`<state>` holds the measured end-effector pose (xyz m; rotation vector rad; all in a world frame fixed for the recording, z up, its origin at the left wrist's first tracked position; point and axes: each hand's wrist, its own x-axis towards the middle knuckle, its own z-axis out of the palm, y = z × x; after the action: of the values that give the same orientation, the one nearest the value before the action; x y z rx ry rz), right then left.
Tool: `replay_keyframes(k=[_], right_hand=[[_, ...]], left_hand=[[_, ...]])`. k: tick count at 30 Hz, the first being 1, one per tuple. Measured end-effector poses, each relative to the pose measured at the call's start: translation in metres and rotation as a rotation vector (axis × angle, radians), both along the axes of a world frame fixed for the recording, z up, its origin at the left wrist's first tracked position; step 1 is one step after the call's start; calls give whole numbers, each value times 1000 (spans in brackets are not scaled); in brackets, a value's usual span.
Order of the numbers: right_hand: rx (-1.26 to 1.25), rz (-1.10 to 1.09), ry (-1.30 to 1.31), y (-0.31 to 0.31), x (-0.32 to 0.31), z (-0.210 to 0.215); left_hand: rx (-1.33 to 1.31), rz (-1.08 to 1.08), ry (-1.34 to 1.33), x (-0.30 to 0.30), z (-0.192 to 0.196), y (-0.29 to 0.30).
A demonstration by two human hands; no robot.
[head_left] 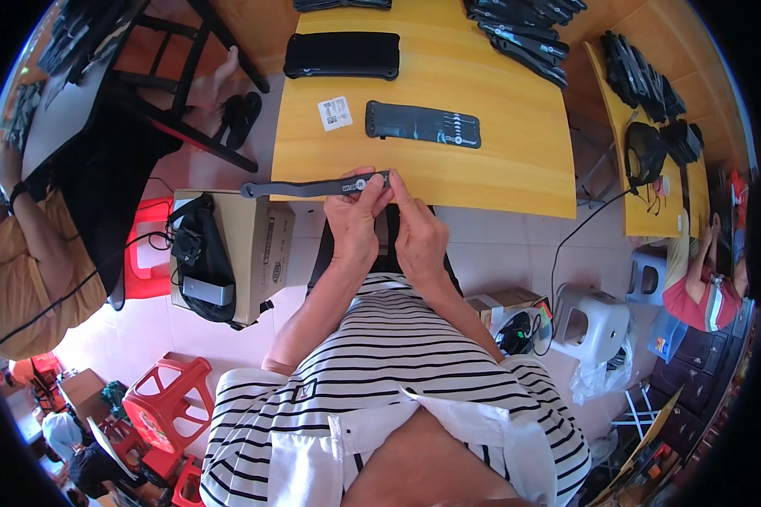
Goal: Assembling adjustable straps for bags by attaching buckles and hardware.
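Note:
A long dark grey strap (300, 188) with a rounded left end and white print is held level over the table's near edge. My left hand (354, 224) pinches it near its right end, thumb on top. At that right tip, the fingers of my right hand (420, 235) are closed on the same strap, close beside the left fingertips. Beyond my hands, a flat dark panel (423, 124) with white markings lies on the yellow table (516, 160). A white printed label sheet (335, 113) is to its left.
Farther back lie a black padded pouch (341, 56) and piles of black straps (524, 42). A cardboard box (271, 253) with a black bag (203, 262) on it stands left of me. A grey stool (592, 321) is at right, red stools (169, 401) at lower left. Other people sit on both sides.

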<state>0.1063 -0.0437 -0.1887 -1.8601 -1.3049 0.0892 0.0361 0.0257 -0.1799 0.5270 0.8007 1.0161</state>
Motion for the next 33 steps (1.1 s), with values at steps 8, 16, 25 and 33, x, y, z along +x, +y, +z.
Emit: replay_keyframes(k=[8, 16, 25, 33], right_hand=[[90, -29, 186, 11, -3, -7], [-36, 107, -30, 8, 21, 4], [-222, 352, -273, 9, 51, 28], [186, 17, 567, 19, 1, -5]], left_hand=[[177, 90, 41, 13, -3, 0], [246, 66, 118, 5, -6, 7], [173, -122, 147, -6, 1, 22], [250, 84, 108, 14, 7, 8]])
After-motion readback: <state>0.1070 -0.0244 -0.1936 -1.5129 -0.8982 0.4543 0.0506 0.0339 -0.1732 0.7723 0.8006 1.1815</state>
